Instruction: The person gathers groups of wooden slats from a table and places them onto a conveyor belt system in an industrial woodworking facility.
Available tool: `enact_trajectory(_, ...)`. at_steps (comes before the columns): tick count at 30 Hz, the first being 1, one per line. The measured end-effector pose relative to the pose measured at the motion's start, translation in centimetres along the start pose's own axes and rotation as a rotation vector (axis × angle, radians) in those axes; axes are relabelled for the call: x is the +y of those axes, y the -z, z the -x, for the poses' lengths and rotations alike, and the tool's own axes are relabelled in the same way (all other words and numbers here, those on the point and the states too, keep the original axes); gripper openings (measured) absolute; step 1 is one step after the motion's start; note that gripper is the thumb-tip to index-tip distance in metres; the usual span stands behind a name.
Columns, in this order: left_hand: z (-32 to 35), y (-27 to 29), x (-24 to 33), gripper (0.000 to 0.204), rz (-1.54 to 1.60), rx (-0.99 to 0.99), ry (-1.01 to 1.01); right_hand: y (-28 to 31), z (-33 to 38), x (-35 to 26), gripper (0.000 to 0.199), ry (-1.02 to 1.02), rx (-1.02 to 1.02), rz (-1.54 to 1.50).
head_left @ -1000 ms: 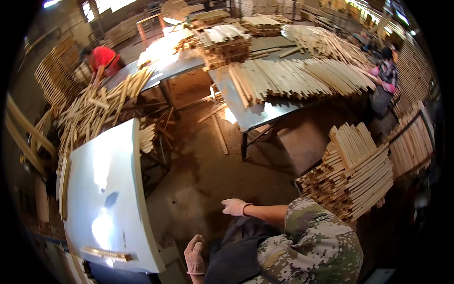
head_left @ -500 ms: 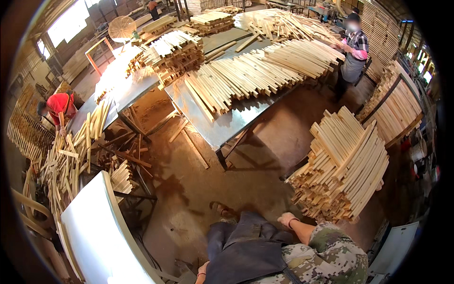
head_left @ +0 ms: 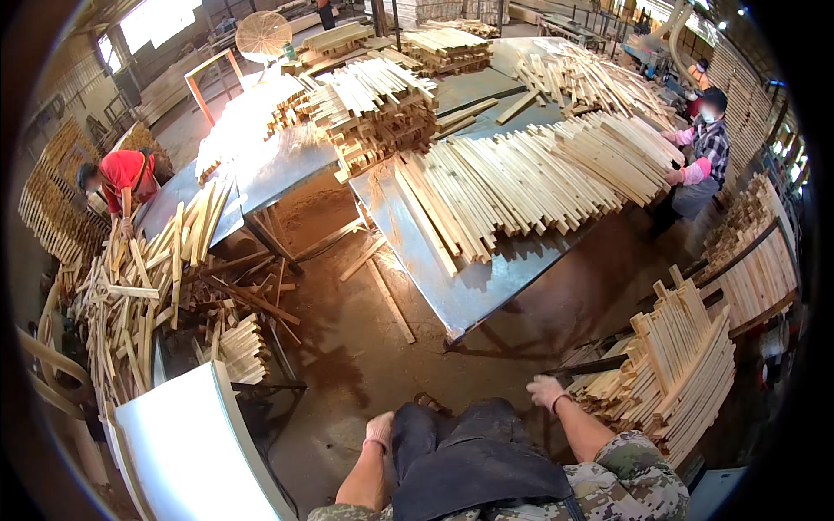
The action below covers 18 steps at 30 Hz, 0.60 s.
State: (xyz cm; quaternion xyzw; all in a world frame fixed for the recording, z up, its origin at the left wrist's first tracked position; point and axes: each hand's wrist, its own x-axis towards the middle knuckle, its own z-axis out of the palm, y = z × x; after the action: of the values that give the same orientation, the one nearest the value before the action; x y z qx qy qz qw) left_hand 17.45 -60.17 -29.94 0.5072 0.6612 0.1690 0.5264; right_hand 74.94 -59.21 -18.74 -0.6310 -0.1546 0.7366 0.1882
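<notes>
My left hand (head_left: 380, 429), in a pale glove, hangs beside the dark apron (head_left: 478, 460). Its back is toward me and its fingers are mostly hidden; nothing shows in it. My right hand (head_left: 547, 392), gloved too, is held out to the right with fingers loosely bent and apart, holding nothing. Nearest to it is a stack of wooden strips (head_left: 665, 369) on the right, apart from the hand as far as I can see. Ahead of me, a metal-topped table (head_left: 434, 286) bears a long row of wooden strips (head_left: 521, 178) lying side by side.
A white panel (head_left: 195, 447) stands at the lower left, near a jumbled wood pile (head_left: 139, 295). A person in red (head_left: 130, 178) bends over that pile. Another person in a checked shirt (head_left: 712, 148) handles strips at the table's far right. A loose strip (head_left: 391, 300) lies on the floor.
My view has shifted, so the table appears closer and further right. My left hand has come up into fuller view beside the apron. My right hand now appears higher, beside the right-hand stack.
</notes>
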Motion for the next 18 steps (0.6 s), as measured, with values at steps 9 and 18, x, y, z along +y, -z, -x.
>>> enact_trajectory(9, -9.7, 2.3, 26.4, 0.016, 0.516, -0.115, 0.29, -2.1, -4.1, -14.2, 0.022, 0.233, 0.082, -0.256)
enact_trajectory(18, -19.0, 0.5, 40.2, 0.012, 0.531, -0.15, 0.311, 5.3, -11.0, -31.4, 0.081, 0.522, 0.752, 0.166)
